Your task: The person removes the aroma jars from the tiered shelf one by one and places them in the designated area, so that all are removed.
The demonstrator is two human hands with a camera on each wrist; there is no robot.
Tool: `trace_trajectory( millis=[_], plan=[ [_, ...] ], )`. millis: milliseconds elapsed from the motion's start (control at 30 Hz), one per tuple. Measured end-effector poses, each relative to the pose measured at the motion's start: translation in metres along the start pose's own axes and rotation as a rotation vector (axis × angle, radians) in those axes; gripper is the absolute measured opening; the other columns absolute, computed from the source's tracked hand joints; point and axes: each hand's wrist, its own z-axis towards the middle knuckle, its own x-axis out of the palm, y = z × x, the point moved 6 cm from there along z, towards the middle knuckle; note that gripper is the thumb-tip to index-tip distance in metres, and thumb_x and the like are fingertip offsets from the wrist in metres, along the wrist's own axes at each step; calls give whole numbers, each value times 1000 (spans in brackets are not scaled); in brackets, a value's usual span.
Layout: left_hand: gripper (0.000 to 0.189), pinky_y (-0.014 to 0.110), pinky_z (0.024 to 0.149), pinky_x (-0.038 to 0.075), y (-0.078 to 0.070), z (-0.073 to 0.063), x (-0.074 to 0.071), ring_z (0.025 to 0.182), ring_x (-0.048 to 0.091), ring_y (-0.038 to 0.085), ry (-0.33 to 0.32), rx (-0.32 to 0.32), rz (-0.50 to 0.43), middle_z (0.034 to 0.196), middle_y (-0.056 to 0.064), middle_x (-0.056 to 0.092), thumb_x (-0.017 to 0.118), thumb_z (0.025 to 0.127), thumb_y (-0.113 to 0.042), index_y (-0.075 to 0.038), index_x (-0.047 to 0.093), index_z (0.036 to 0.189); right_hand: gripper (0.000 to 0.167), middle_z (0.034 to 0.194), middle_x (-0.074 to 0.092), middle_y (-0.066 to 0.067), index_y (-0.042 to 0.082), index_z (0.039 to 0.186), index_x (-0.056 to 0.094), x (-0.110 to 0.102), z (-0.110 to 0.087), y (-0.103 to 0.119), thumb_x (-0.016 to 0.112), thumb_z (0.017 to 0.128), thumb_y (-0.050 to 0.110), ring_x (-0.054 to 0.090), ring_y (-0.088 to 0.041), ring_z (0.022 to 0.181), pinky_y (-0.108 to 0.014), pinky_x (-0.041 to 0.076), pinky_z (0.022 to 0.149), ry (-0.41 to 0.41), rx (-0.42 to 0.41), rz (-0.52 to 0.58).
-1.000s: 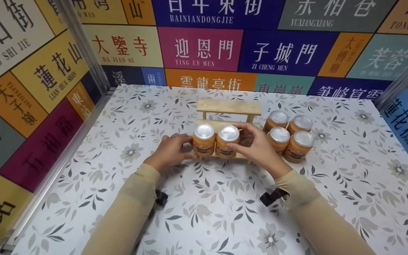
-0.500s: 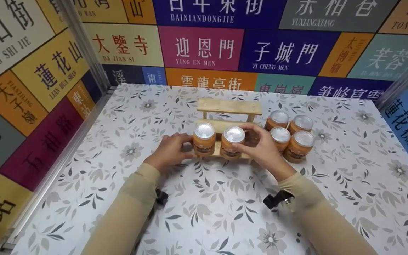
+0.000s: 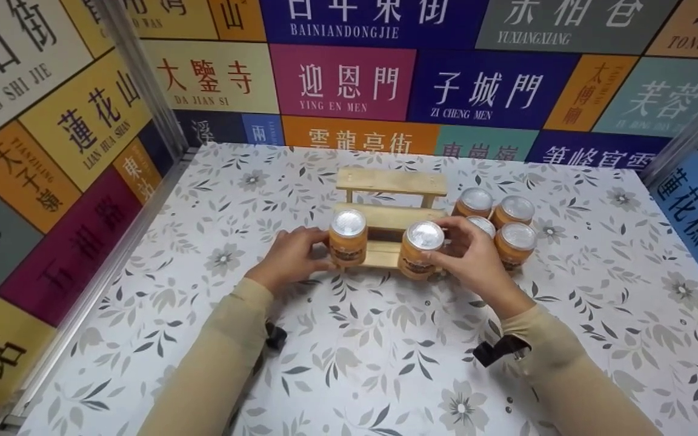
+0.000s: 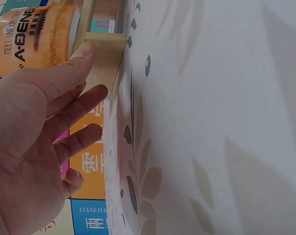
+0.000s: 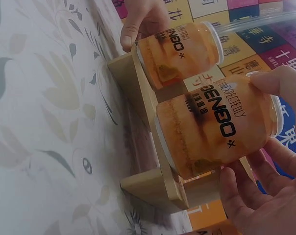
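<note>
My right hand (image 3: 477, 257) holds an orange can (image 3: 417, 259) with a silver lid, thumb on one side and fingers on the other. This can is over the right end of the lowest step of a small tiered wooden stand (image 3: 391, 180); whether its base touches the wood, I cannot tell. On the left end of the same step stands a matching can (image 3: 347, 245). Beside it is my left hand (image 3: 291, 260), its fingers loosely extended. In the left wrist view the left thumb (image 4: 82, 53) lies against the stand's end, near the can's base.
Several more orange cans (image 3: 514, 242) stand grouped to the right of the stand, partly behind my right hand. A white floral cloth (image 3: 349, 363) covers the table. Panels with street names (image 3: 343, 82) wall in the back and sides.
The right hand has moved its can rightward along the lowest step, away from the left can, widening the gap between them. The left hand and left can have stayed put.
</note>
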Motion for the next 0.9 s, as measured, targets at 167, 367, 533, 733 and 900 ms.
trace_trajectory(
  millis=[167,367,533,733,900],
  plan=[
    [62,46,113,33,1,0,1,126,59,17,-2,2,-1,126,-10,71,86,82,-39,-28,64,139,57,124,68,-8,2,133,59,-9,-8,-1,86,83,5,67,-17,111,-32,56,95,-7,-9,-2],
    [59,45,111,33,1,-1,0,123,60,17,-20,28,-13,122,-11,72,86,82,-35,-27,66,137,58,119,68,-5,1,132,59,-19,-18,0,86,81,3,67,-14,104,-24,56,88,-27,-26,-19],
    [60,45,115,30,2,0,1,126,59,16,-8,22,-39,124,-12,71,86,82,-37,-28,65,138,58,118,66,-4,1,132,60,-30,-27,0,86,80,0,66,-13,104,-22,56,89,-53,-42,-60],
    [61,47,116,31,2,1,1,128,58,18,-5,17,-19,127,-11,71,85,84,-36,-27,63,140,56,117,67,-6,-1,131,60,-40,-35,1,83,79,-7,67,-12,104,-21,56,89,-47,-55,-45],
    [62,47,116,30,1,1,0,128,58,18,3,14,-19,128,-10,71,85,84,-35,-27,63,141,56,116,68,0,-4,131,58,-49,-41,0,82,81,-5,67,-8,106,-19,55,93,-56,-33,-68]
  ],
)
